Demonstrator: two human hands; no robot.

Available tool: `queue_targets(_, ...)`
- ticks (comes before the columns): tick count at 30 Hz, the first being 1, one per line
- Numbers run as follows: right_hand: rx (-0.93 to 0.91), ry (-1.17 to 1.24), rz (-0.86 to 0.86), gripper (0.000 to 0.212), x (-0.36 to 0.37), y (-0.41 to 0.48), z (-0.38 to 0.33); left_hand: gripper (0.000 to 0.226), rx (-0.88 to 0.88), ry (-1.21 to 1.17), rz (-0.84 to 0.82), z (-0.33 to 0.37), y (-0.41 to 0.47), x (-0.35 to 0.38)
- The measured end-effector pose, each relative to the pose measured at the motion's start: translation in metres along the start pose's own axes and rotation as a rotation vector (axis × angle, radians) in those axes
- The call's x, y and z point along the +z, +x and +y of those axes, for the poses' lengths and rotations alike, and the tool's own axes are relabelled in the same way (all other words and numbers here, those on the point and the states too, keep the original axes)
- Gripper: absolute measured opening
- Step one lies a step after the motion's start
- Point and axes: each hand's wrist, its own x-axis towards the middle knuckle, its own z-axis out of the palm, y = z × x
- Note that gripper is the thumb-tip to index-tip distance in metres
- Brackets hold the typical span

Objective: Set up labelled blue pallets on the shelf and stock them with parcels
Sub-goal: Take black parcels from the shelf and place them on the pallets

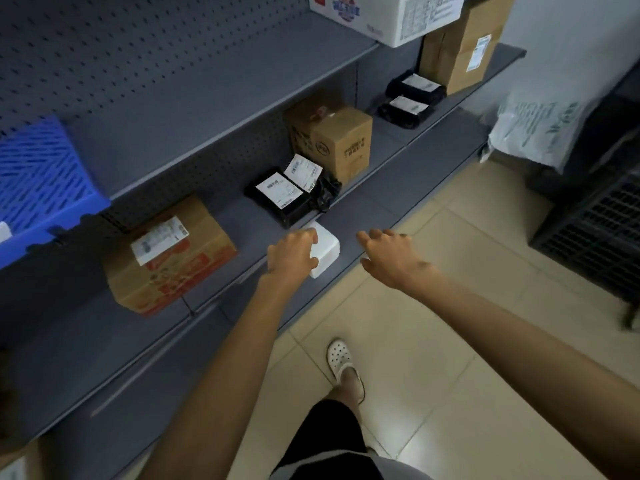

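Observation:
My left hand grips a small white box at the front edge of the grey shelf. My right hand hovers just right of the box, fingers loosely spread, holding nothing. A blue slatted pallet leans on the shelf above, at far left. On the lower shelf sit a brown printed carton, two black bagged parcels with white labels and a taller brown carton.
Further right on the shelf lie two more black parcels and a tall brown carton. A white carton sits on the upper shelf. A white bag and a dark crate stand on the tiled floor.

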Motion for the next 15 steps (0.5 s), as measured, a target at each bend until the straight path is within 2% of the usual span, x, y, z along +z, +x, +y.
queue_targets(9, -0.115, -0.073, -0.129, 0.047, -0.006, 0.158, 0.026, 0.039, -0.11, -0.076, -0.037, -0.035, 0.138, 0.0)
queue_targets(15, -0.166, -0.038, -0.186, 0.05, 0.014, 0.241, 0.031, 0.04, -0.209, -0.156, -0.058, -0.055, 0.195, 0.025)
